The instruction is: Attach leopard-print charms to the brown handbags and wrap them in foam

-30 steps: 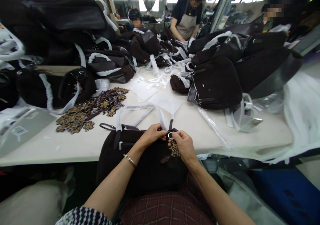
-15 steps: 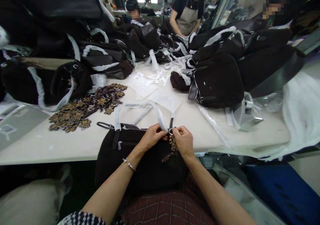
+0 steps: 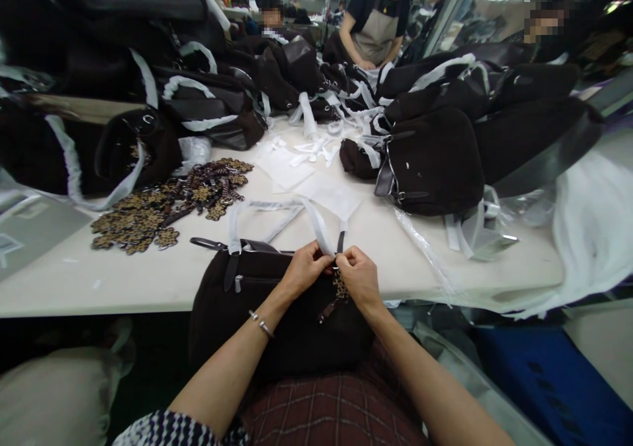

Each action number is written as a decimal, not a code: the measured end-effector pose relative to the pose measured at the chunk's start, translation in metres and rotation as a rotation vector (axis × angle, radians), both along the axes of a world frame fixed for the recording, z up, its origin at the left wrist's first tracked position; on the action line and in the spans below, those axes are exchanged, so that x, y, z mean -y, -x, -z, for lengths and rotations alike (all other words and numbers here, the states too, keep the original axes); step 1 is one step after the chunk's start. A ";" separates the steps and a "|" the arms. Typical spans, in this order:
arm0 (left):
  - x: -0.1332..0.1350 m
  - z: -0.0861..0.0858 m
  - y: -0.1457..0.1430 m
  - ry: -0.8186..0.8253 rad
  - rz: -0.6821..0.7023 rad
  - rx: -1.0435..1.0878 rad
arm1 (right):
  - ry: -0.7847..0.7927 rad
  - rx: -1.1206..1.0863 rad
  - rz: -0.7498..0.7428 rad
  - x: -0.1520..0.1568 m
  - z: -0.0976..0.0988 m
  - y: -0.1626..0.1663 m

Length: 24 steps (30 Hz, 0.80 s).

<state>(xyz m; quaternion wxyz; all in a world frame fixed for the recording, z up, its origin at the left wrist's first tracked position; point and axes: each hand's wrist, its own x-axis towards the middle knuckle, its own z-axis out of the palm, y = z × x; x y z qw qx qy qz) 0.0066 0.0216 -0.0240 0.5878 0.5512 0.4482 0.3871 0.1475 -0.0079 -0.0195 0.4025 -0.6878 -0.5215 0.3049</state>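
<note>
A dark brown bag (image 3: pixel 257 314) hangs over the near table edge onto my lap, its handles wrapped in white paper. My left hand (image 3: pixel 304 269) and my right hand (image 3: pixel 360 278) meet at the bag's top edge, pinching the metal ring by a strap. A leopard-print charm (image 3: pixel 340 286) dangles from that ring under my right fingers. The ring itself is mostly hidden by my fingertips. A pile of similar leopard-print charms (image 3: pixel 163 210) lies on the white table (image 3: pixel 148 281) to the left.
Many dark bags with white-wrapped handles are heaped at the left (image 3: pixel 128 149), back and right (image 3: pixel 430 162). White paper scraps (image 3: pixel 306 162) lie mid-table. Clear plastic sheets (image 3: pixel 583 235) hang at the right. Other people (image 3: pixel 376 17) work at the far side.
My hands have closed in together on the ring, which was plainly visible before and is now covered. The view has shifted slightly.
</note>
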 end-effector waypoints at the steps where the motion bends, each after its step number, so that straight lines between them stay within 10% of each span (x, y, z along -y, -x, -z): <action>1: -0.001 0.002 0.000 0.002 0.007 0.011 | 0.016 -0.004 -0.009 0.000 0.000 -0.001; 10: -0.010 0.022 0.005 0.109 0.092 0.107 | 0.348 -0.588 -0.102 0.007 -0.015 -0.015; 24: -0.006 0.013 0.007 0.001 0.074 0.038 | 0.441 -0.740 -0.136 0.032 -0.014 -0.008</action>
